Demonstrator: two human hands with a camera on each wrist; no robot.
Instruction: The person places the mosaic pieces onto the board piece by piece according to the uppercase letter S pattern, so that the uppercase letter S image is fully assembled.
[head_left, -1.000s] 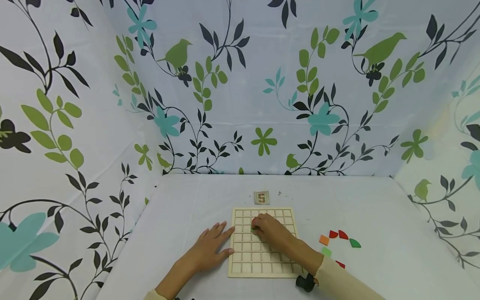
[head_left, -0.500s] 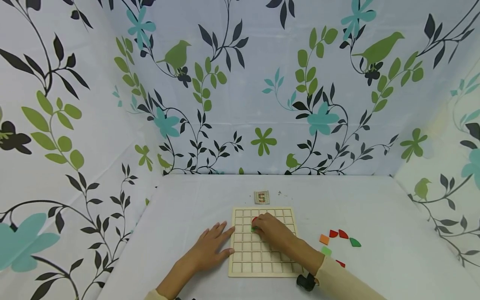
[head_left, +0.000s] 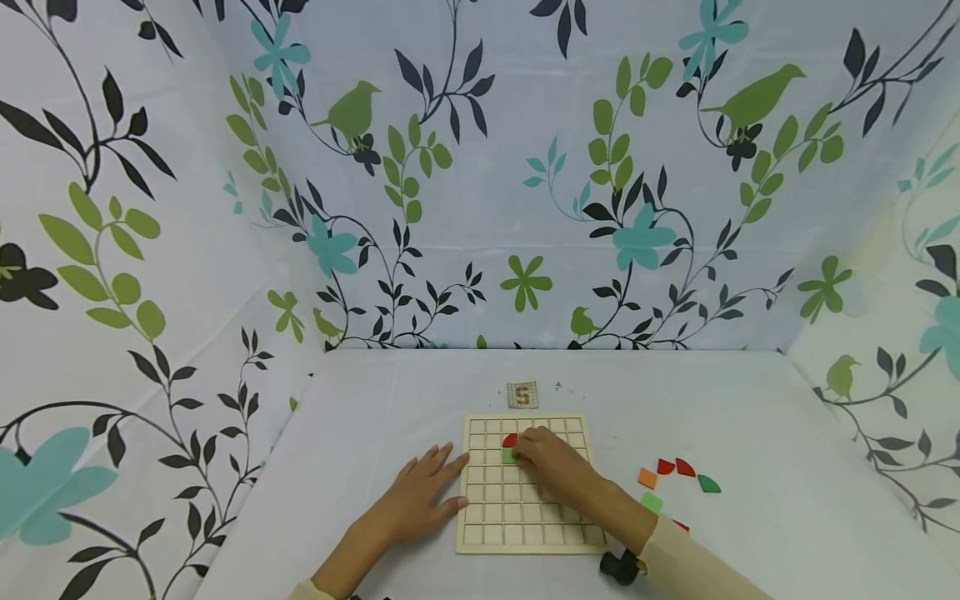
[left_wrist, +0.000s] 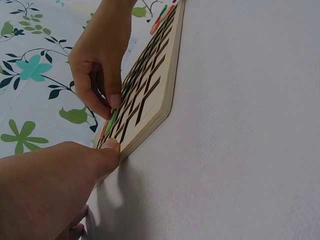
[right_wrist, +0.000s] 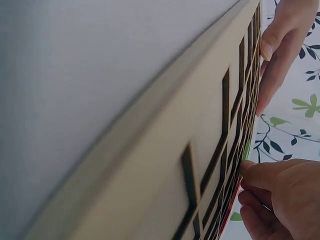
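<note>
A pale wooden grid board [head_left: 491, 514] lies on the white table. My left hand [head_left: 420, 496] rests flat beside its left edge, fingers spread. In the left wrist view its thumb [left_wrist: 111, 147] touches the board's rim. My right hand [head_left: 555, 467] is over the upper middle of the board, fingers bent and fingertips down at a light green square tile [head_left: 508, 456]. Just above that tile sits a red quarter-circle tile [head_left: 510, 439]. In the right wrist view the right thumb tip [right_wrist: 247, 166] is right at the green tile. I cannot tell whether the right fingers pinch a tile.
Right of the board lie loose tiles: an orange square [head_left: 647, 477], two red quarter-circles [head_left: 665, 467], a dark green petal-shaped tile [head_left: 708, 484], a light green square [head_left: 652, 502] and a red one partly behind the sleeve. A small patterned card [head_left: 522, 395] lies beyond the board.
My right hand has shifted slightly to the right, uncovering more of the red and green tiles on the board. My left hand has stayed in place.
</note>
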